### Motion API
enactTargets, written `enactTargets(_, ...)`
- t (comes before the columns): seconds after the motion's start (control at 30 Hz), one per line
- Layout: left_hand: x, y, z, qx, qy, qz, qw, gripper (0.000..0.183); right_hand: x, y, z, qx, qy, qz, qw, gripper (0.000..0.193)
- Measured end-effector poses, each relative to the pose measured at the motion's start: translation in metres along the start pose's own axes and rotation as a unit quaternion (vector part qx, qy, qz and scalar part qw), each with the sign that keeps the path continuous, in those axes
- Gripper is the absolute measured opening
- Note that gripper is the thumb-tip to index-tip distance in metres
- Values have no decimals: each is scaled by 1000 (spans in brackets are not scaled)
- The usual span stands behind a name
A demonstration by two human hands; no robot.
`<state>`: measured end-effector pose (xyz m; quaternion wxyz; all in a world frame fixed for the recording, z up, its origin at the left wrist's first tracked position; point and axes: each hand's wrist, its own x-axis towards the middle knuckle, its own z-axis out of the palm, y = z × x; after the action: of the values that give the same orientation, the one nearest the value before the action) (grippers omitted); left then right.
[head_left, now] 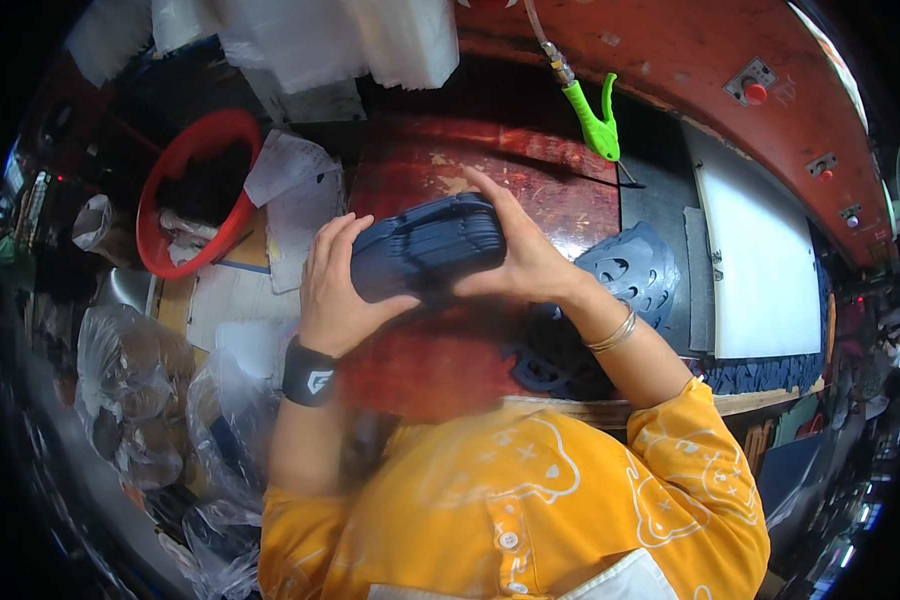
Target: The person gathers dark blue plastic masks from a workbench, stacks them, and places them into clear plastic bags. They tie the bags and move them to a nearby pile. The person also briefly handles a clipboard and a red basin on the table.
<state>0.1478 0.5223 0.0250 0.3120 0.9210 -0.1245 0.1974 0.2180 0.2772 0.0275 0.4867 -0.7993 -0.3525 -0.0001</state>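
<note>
A thick stack of dark navy cut pieces (430,245) is held up between my two hands above the worn red tabletop (560,190). My left hand (340,285) closes on the stack's left end, fingers behind it and thumb along the near side. At the other end my right hand (520,250) grips it, with the thumb in front and a finger reaching up past the top corner. The layers look thin and evenly stacked; their exact kind cannot be made out. Beside my right wrist lies a dark sheet (638,268) full of cut-out holes.
A green air blow gun (597,125) hangs from a hose beyond my right hand. To the right are a white board (765,270) and a red machine beam (670,60) with buttons. On the left stand a red basket (150,235), papers (300,190) and clear plastic bags (135,370).
</note>
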Motion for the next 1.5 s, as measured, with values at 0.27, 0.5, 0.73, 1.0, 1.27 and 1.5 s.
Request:
enactTargets(0.27,-4,4,1,-41,-45,-56,997,80,-2,-37,20,-316,19,-180,931,64)
enactTargets(0.5,-3,-6,-7,-164,-44,-36,985,51,2,-45,38,-385,35,-122,914,40)
enactTargets(0.73,12,-33,2,-321,-130,-121,930,35,0,-46,31,-378,16,-155,913,35)
enactTargets(1.0,17,-29,1,-346,-153,-123,917,34,4,-43,33,-349,21,-174,920,48)
enactTargets(1.27,16,-39,3,-408,-161,-188,879,32,-1,-60,35,-416,-9,-133,899,27)
enactTargets(1.5,17,-46,5,-411,-168,-166,880,33,-8,-100,1,-327,-207,-117,914,29)
